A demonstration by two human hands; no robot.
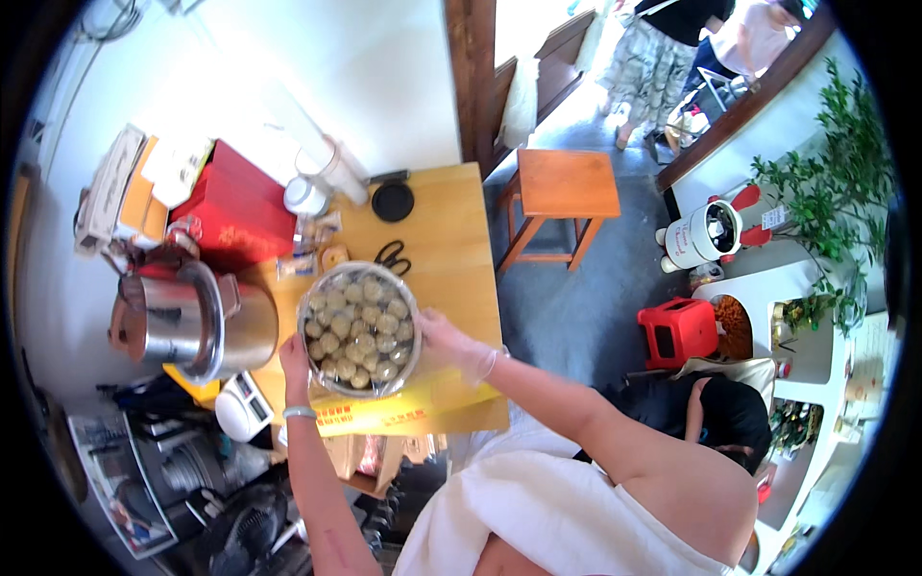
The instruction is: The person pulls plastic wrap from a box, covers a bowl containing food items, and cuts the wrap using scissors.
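A round bowl [409, 360] filled with several brownish, dough-like balls [358, 327] stands out in front of me over the wooden table. Shiny transparent film appears to cover it. My left hand [292, 360] grips the near left side of the rim, with a pale bangle at the wrist. On the opposite side, my right hand [445, 337] holds the rim and wears a thin transparent plastic glove. Black-handled scissors [393, 257] lie just beyond the bowl. Beneath the hands, a yellow printed sheet [382, 414] lies along the table's near edge.
Large metal pots [248, 331] and a white kitchen scale [245, 407] are left of the wooden table [454, 237]. Behind are a red box [234, 209] and a black lid [392, 201]. An orange stool [565, 183] stands to the right; a seated person [727, 414] is near my right arm.
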